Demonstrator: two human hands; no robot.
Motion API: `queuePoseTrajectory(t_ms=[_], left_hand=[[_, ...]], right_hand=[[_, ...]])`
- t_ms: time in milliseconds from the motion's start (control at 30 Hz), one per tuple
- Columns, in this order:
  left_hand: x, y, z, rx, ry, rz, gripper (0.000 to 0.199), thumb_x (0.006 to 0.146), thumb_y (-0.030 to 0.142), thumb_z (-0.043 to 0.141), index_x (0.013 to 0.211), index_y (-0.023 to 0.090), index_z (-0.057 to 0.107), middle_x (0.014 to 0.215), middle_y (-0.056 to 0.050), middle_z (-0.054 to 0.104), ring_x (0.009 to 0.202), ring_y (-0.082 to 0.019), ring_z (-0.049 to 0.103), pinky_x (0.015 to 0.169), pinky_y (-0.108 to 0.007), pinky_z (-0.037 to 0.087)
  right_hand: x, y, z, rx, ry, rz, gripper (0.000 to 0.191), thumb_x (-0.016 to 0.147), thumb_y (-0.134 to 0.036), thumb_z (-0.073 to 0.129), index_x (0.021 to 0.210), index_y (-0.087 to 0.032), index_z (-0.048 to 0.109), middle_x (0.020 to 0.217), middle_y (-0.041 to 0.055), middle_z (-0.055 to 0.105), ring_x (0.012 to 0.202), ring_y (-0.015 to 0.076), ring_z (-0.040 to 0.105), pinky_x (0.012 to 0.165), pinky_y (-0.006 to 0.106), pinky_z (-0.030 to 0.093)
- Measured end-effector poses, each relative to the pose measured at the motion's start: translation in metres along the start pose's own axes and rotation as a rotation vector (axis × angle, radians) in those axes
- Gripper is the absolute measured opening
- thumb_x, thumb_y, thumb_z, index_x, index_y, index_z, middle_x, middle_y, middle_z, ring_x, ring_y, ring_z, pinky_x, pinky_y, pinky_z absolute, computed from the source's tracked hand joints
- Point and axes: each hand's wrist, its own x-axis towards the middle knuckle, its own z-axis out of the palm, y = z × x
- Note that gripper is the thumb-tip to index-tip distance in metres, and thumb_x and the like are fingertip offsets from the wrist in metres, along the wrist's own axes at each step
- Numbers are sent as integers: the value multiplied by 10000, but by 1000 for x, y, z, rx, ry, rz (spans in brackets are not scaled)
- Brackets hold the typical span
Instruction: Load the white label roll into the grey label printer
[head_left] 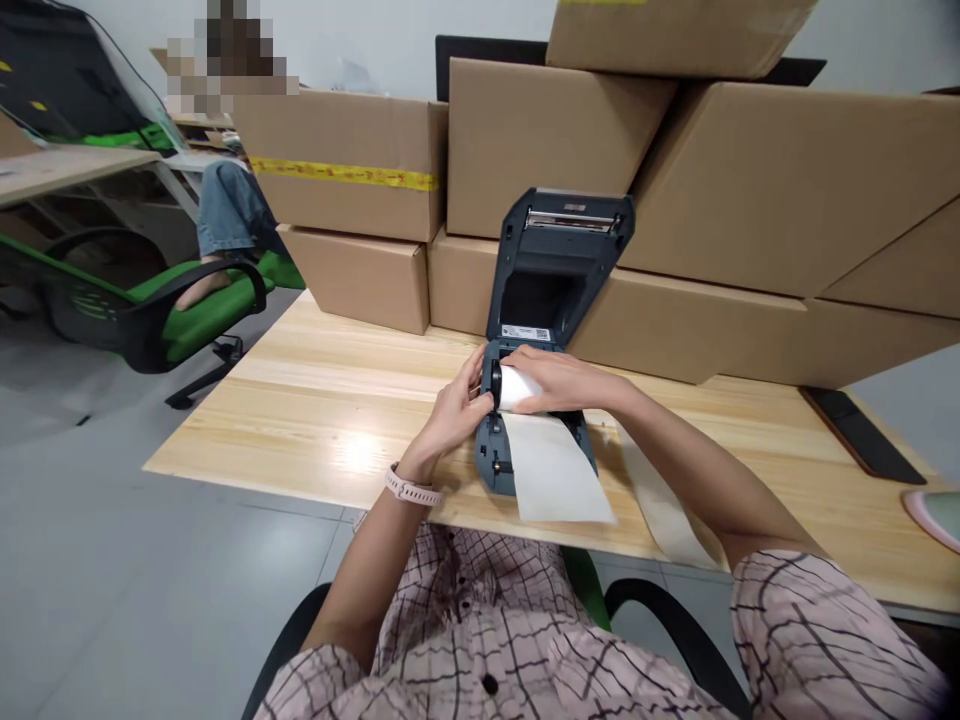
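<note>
A dark grey label printer stands on the wooden table with its lid tilted up. Inside its bay lies a white label roll, and a loose strip of label paper runs from it over the printer's front. My right hand is closed over the roll, fingers at the far side and thumb nearer me. At the printer's left side, my left hand grips the edge, its thumb beside the black roll holder. Part of the roll is hidden under my right hand.
Cardboard boxes are stacked along the back of the table. Another paper strip lies under my right forearm. A dark phone-like slab lies at the right. Beyond the table's left edge, a person's leg rests by a green chair.
</note>
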Motion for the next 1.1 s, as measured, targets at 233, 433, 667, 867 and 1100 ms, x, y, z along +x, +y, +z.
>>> queuePoseTrajectory(t_ms=[233, 433, 667, 867, 1100], left_hand=[[-3, 2, 1, 70, 5, 22, 814, 860, 218, 610, 1625, 220, 332, 1650, -113, 438, 1495, -288, 470, 1267, -467, 345], [-3, 1, 0, 82, 39, 8, 712, 894, 281, 625, 1574, 210, 427, 1639, -123, 452, 1481, -295, 486, 1249, -485, 377], [-33, 30, 17, 555, 84, 176, 532, 999, 371, 573, 1508, 232, 511, 1690, -126, 355, 1599, -293, 276, 1290, -599, 235], [-78, 48, 42, 973, -165, 322, 460, 1047, 377, 494, 1462, 187, 552, 1538, -123, 576, 1545, -324, 387, 1276, -687, 201], [-86, 56, 57, 1155, -274, 373, 528, 1034, 471, 501, 1431, 126, 548, 1543, -161, 562, 1497, -348, 454, 1261, -652, 282]], right_hand=[[-78, -33, 6, 122, 116, -218, 441, 1055, -476, 503, 1422, -266, 630, 1504, 72, 617, 1386, 265, 576, 1146, 469, 478], [-106, -48, 32, 140, 78, -169, 509, 1031, -528, 542, 1488, -306, 576, 1648, 36, 434, 1520, 280, 435, 1230, 513, 417], [-106, -55, 41, 91, 82, -166, 629, 1006, -577, 558, 1540, -248, 513, 1670, 89, 383, 1558, 311, 359, 1234, 546, 406], [-118, -51, 1, 172, 117, -346, 439, 999, -489, 624, 1368, -256, 673, 1362, 63, 725, 1256, 251, 689, 1030, 432, 595], [-53, 16, -74, 162, 1154, 62, 333, 998, -432, 601, 1310, -331, 657, 1395, 37, 680, 1301, 250, 624, 1102, 486, 515]])
